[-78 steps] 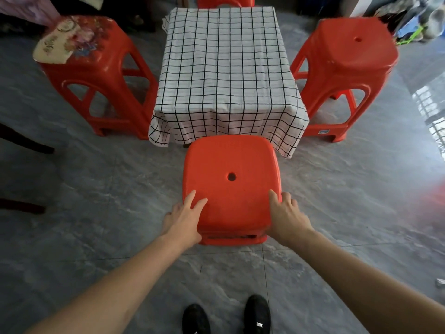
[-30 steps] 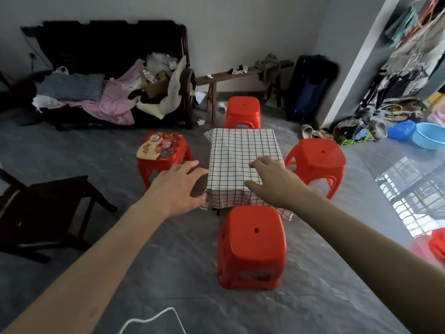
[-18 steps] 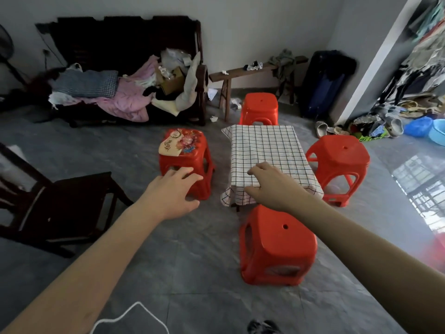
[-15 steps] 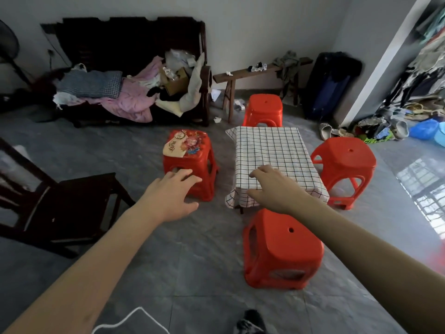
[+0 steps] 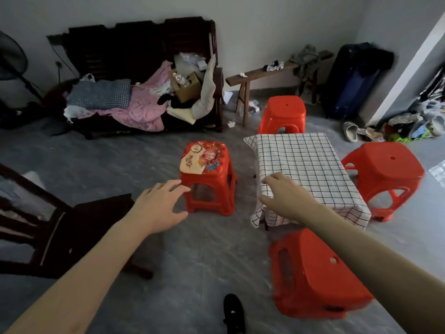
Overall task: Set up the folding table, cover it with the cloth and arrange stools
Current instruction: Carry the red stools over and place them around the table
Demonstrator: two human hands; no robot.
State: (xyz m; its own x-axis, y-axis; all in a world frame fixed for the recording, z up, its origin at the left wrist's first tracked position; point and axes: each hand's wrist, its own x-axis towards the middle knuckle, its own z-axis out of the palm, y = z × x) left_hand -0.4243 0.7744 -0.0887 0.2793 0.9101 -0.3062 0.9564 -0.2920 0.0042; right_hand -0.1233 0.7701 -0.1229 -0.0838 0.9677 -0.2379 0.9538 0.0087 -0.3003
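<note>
Left hand (image 5: 159,208) and right hand (image 5: 286,197) both outstretched, fingers spread, empty, seemingly above the checked cloth (image 5: 305,169).

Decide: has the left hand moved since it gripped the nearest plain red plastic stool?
Yes. The left hand is off the nearest stool, open, leftwards, near the flower-topped red stool.

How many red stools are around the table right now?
4: near stool at the table's front end, floral-topped stool on its left, one on its right, one at the far end.
</note>
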